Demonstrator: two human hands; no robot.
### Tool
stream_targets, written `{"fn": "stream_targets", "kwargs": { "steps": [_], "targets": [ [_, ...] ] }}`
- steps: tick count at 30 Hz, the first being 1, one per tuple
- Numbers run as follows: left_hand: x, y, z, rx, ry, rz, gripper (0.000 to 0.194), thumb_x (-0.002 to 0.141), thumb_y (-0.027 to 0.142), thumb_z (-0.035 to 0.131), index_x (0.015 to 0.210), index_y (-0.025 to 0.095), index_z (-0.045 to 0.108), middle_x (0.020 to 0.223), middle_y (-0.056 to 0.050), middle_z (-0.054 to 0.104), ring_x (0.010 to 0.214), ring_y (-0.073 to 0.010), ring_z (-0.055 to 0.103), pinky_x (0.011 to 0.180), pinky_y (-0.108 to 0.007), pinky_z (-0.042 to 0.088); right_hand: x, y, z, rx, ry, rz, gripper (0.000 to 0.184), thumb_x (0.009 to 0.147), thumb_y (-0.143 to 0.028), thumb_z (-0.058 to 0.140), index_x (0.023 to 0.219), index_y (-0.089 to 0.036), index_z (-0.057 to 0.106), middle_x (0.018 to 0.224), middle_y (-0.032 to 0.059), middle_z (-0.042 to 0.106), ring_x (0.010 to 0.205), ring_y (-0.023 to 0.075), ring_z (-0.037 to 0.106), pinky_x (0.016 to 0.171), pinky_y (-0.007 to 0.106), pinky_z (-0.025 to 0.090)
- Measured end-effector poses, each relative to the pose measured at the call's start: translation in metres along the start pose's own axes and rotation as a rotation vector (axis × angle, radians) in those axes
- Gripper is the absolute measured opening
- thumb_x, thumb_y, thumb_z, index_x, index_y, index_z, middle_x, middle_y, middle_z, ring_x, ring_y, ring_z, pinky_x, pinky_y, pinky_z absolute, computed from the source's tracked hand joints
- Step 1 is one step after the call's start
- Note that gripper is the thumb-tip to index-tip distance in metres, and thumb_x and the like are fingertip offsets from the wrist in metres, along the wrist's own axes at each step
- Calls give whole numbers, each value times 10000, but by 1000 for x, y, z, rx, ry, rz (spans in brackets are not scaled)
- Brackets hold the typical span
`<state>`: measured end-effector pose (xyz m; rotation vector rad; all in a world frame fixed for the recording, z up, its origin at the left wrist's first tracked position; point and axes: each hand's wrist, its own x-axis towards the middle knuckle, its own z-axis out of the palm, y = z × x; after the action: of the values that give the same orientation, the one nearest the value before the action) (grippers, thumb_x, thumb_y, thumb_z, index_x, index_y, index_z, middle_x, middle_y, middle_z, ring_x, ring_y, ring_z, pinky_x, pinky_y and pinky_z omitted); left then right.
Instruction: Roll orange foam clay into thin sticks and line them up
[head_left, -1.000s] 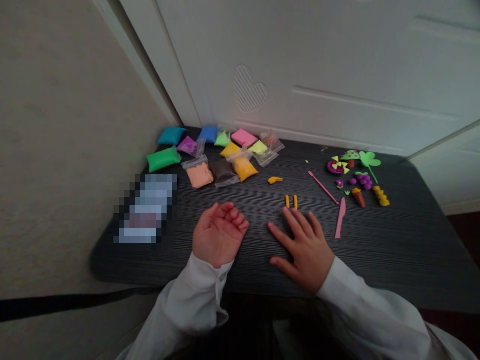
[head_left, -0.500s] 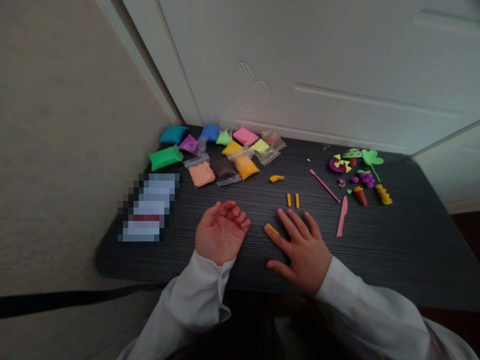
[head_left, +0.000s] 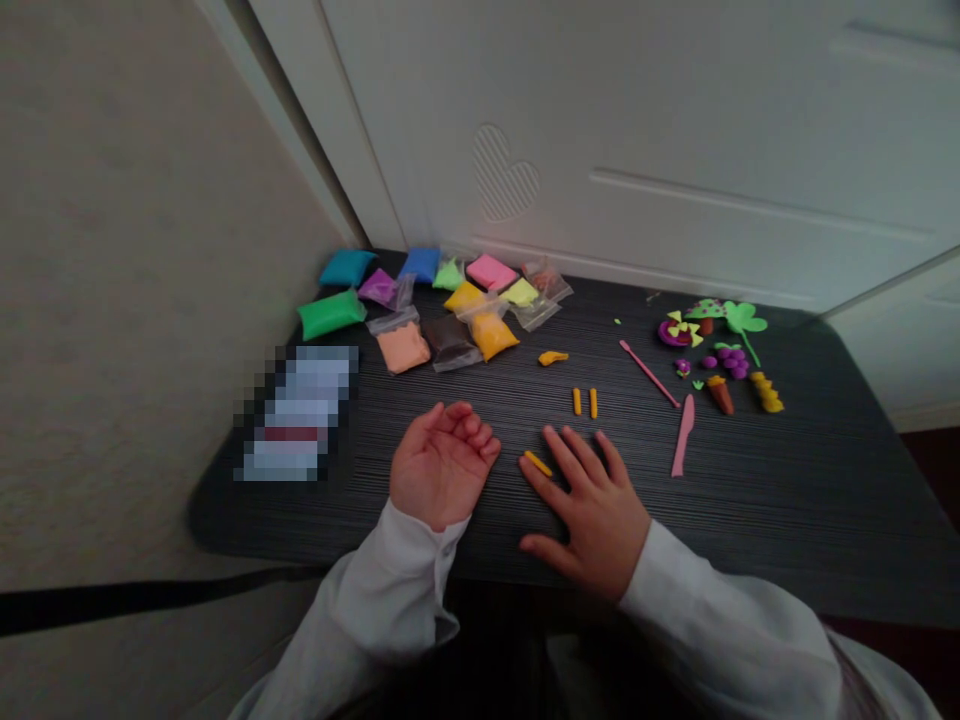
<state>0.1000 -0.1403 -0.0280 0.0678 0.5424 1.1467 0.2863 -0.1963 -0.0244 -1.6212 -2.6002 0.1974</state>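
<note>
My right hand (head_left: 596,510) lies palm down on the dark tabletop (head_left: 420,440) with its fingers spread. Its index finger touches a small yellow-orange clay roll (head_left: 538,463), which shows along the fingertip. My left hand (head_left: 444,470) rests palm up to the left, fingers loosely bent, holding nothing. Beyond the right hand, two short yellow clay rolls (head_left: 585,403) lie side by side. A loose lump of yellow clay (head_left: 553,358) sits farther back. To the right are a pink plastic knife (head_left: 683,436) and a thin pink modelling tool (head_left: 649,373).
Bags of coloured clay (head_left: 452,343) cover the back left. A blurred-out device (head_left: 300,415) lies at the left edge. Small clay models stand at the right, among them purple grapes (head_left: 733,360), a green flower shape (head_left: 745,318) and a brown cone (head_left: 720,394). A white panel (head_left: 675,120) rises behind.
My right hand has slid slightly left and toward me, and the clay roll under its index finger has shifted the same way. My left hand stays in place.
</note>
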Motion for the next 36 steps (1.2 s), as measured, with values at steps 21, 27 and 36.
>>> {"fn": "stream_targets", "kwargs": {
  "steps": [21, 27, 36],
  "targets": [
    [-1, 0, 0, 9, -4, -2, 239, 775, 245, 419, 704, 129, 615, 592, -19, 512, 578, -106, 483, 567, -254, 397, 4, -2, 0, -64, 54, 159, 598, 777, -601, 332, 1300, -311, 326, 1441, 121, 141, 1303, 309, 144, 999, 553, 66],
    [-1, -1, 1, 22, 1, -12, 238, 775, 251, 419, 697, 138, 612, 582, -12, 509, 576, -103, 480, 573, -251, 388, 7, -1, -2, -52, 56, 132, 581, 781, -601, 323, 1290, -323, 339, 1438, 105, 163, 1300, 306, 155, 1003, 548, 64],
    [0, -1, -1, 11, -24, -13, 247, 782, 244, 411, 706, 127, 615, 595, -14, 512, 582, -103, 474, 572, -251, 382, 7, 1, 1, -70, 67, 156, 597, 775, -608, 325, 1294, -312, 337, 1443, 118, 133, 1300, 316, 146, 991, 567, 80]
  ]
}}
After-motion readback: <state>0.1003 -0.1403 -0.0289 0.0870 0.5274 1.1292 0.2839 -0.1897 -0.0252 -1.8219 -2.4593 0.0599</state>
